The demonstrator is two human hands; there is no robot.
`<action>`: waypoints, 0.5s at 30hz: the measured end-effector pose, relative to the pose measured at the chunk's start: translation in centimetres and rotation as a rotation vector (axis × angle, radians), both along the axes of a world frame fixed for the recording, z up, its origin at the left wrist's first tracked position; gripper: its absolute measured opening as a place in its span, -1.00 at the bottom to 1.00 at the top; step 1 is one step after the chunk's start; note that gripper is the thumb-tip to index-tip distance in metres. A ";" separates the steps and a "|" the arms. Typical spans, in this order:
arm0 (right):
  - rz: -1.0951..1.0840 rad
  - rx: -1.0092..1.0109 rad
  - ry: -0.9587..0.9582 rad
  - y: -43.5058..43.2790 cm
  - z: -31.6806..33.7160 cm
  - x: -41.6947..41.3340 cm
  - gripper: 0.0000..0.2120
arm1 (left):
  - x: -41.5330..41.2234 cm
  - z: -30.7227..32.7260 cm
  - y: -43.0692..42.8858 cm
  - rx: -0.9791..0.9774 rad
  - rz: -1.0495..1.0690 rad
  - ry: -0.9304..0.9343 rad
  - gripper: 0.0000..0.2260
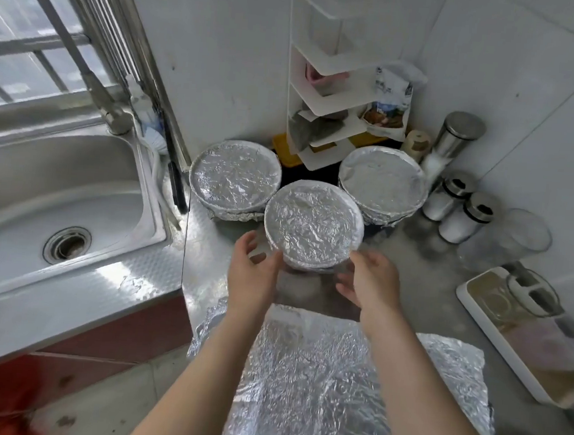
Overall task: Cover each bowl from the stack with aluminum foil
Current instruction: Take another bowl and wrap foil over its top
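Foil-covered bowl (312, 224) sits just ahead, between left hand (253, 271) and right hand (371, 285); both wide, holding nothing; equally near.

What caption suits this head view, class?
Left hand and right hand flank the front foil-covered bowl; left rear bowl and right rear bowl are covered too.

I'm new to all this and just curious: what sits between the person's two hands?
The nearest foil-covered bowl sits between the left hand and the right hand. The head view shows this, but not clearly whether they touch it.
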State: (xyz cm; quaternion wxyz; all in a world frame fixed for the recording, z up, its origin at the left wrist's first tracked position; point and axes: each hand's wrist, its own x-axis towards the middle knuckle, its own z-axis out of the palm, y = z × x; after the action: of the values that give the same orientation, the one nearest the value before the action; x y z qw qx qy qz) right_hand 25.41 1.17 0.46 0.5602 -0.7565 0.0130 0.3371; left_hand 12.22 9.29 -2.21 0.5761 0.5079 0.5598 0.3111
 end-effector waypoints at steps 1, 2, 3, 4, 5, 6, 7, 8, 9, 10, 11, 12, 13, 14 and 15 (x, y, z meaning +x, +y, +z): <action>0.104 -0.073 -0.087 -1.1 0.1 -0.2 -0.95 | -1.3 0.1 -0.6 0.123 -0.090 0.134 -0.60; 0.242 -0.159 -0.206 -2.1 0.0 -0.1 -0.86 | -2.2 -0.1 -1.0 0.235 -0.232 0.279 -0.64; 0.405 -0.265 -0.322 -3.6 0.0 -0.2 -0.76 | -3.2 -0.2 -1.9 0.323 -0.431 0.435 -0.63; 0.577 -0.378 -0.434 -4.7 -0.2 -0.2 -0.67 | -3.6 -0.6 -2.6 0.405 -0.638 0.594 -0.61; 0.744 -0.490 -0.530 -5.7 -0.6 -0.2 -0.58 | -3.8 -0.8 -3.4 0.482 -0.809 0.747 -0.56; 0.891 -0.593 -0.594 -6.7 -0.9 -0.4 -0.51 | -3.9 -1.1 -4.1 0.544 -0.921 0.880 -0.52; 1.004 -0.680 -0.628 -7.7 -1.1 -0.7 -0.46 | -4.0 -1.2 -4.9 0.586 -0.964 0.966 -0.51; 1.080 -0.741 -0.651 -8.3 -1.5 -1.0 -0.44 | -4.1 -1.3 -5.2 0.611 -0.969 1.013 -0.53; 1.110 -0.776 -0.670 -9.2 -1.7 -1.2 -0.45 | -4.2 -1.3 -5.8 0.622 -0.962 1.019 -0.57; 1.104 -0.775 -0.705 -9.7 -1.9 -1.5 -0.47 | -4.5 -1.4 -6.0 0.632 -0.939 1.009 -0.62; 1.064 -0.757 -0.752 -10.0 -2.1 -1.6 -0.50 | -4.8 -1.3 -6.1 0.629 -0.905 0.987 -0.68; 1.005 -0.741 -0.806 -10.7 -2.0 -1.9 -0.51 | -5.2 -1.1 -6.4 0.627 -0.874 0.962 -0.74; 0.940 -0.725 -0.862 -11.0 -1.9 -2.0 -0.51 | -5.5 -0.9 -6.3 0.636 -0.842 0.937 -0.78; 0.891 -0.708 -0.910 -11.5 -1.7 -2.3 -0.50 | -6.0 -0.5 -6.5 0.658 -0.817 0.931 -0.81; 0.868 -0.695 -0.945 -11.8 -1.5 -2.4 -0.48 | -6.3 -0.1 -6.4 0.703 -0.793 0.935 -0.82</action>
State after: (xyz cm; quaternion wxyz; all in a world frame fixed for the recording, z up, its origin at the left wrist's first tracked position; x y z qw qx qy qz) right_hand 23.01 -10.60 -1.06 0.0496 -0.8924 -0.4251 0.1427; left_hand 5.90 2.85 -2.33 0.1470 0.9100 0.3876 -0.0105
